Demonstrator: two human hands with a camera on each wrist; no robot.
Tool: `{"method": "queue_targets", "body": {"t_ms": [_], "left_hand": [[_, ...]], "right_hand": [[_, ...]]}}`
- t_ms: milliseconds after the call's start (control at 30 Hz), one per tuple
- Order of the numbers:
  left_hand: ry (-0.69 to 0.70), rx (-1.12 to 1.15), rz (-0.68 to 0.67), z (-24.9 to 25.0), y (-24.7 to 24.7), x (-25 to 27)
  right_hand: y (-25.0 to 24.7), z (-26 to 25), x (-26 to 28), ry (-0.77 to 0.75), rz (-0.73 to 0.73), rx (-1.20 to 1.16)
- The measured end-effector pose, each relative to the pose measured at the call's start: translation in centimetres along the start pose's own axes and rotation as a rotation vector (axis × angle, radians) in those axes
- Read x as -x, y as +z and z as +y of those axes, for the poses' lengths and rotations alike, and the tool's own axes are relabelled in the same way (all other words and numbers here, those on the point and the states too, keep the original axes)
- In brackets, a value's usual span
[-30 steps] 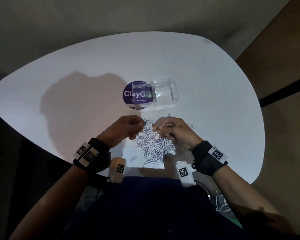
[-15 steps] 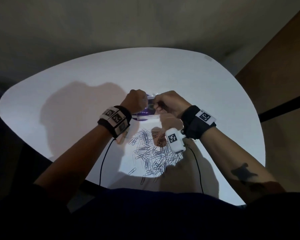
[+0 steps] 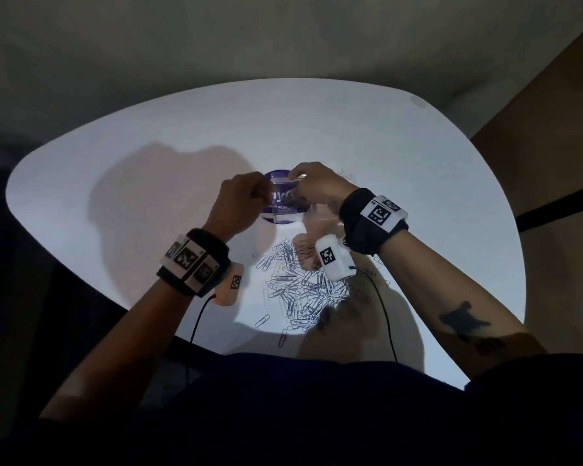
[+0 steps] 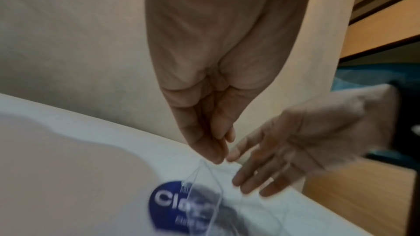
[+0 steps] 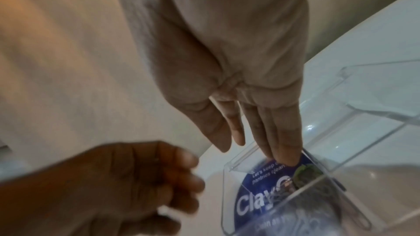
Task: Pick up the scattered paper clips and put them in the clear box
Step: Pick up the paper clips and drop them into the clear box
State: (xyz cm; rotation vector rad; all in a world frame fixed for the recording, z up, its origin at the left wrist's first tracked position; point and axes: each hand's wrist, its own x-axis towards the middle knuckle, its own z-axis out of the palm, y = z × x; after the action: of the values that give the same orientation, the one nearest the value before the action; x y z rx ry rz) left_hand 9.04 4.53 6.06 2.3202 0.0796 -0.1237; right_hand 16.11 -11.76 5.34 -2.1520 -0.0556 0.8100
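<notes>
The clear box (image 3: 288,215) stands on a round blue sticker (image 3: 278,174) in the middle of the white table. Several paper clips (image 5: 318,202) lie inside it. My right hand (image 3: 305,188) is over the box, and in the right wrist view its straight fingers (image 5: 287,146) reach down past the rim. My left hand (image 3: 265,195) is beside the box's left wall (image 4: 204,184), fingertips (image 4: 219,152) bunched in a pinch; what they hold is blurred. A pile of loose paper clips (image 3: 297,287) lies nearer to me, between my forearms.
A few stray clips (image 3: 262,320) lie close to the table's (image 3: 435,196) near edge. Thin black cables (image 3: 382,317) run from both wristbands across the pile's sides. A brown wall (image 3: 552,112) stands to the right.
Both hands have moved from the clip pile forward to the clear box. The right hand's fingers, curled a second ago, are now straight over the box.
</notes>
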Motion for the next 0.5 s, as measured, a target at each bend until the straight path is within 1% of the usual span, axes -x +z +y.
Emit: {"method": "queue_targets", "body": {"t_ms": [100,200,267,300,367,400,433,500], "left_hand": [[0.086,-0.1,-0.067,-1.6,1.5,2.4],[0.14,-0.165,-0.226,-3.3,3.3,4.8],[0.177,-0.144,-0.334,-4.4,4.3,6.4],[0.201,-0.105,-0.367,-4.8,4.8,7.1],[0.277,-0.069,-0.371,-5.6,5.8,8.7],[0.315,-0.099,-0.357,-6.1,6.4,9.3],[0.326,-0.136,-0.344,-6.4,6.9,9.9],[0.284,-0.194,-0.329,-6.6,7.4,10.7]], "right_hand": [[-0.6,1.0,1.7,-0.088,0.068,-0.026],[-0.3,3.0,4.7,-0.208,0.159,0.069],[0.8,5.1,6.6,-0.245,0.139,0.127],[1.6,6.3,7.4,-0.266,0.113,0.147],[3.1,8.7,8.5,-0.323,0.077,0.206],[3.8,9.8,9.0,-0.352,0.065,0.245],[4.4,10.8,9.4,-0.375,0.052,0.289],[5.7,12.3,10.2,-0.385,0.029,0.376]]}}
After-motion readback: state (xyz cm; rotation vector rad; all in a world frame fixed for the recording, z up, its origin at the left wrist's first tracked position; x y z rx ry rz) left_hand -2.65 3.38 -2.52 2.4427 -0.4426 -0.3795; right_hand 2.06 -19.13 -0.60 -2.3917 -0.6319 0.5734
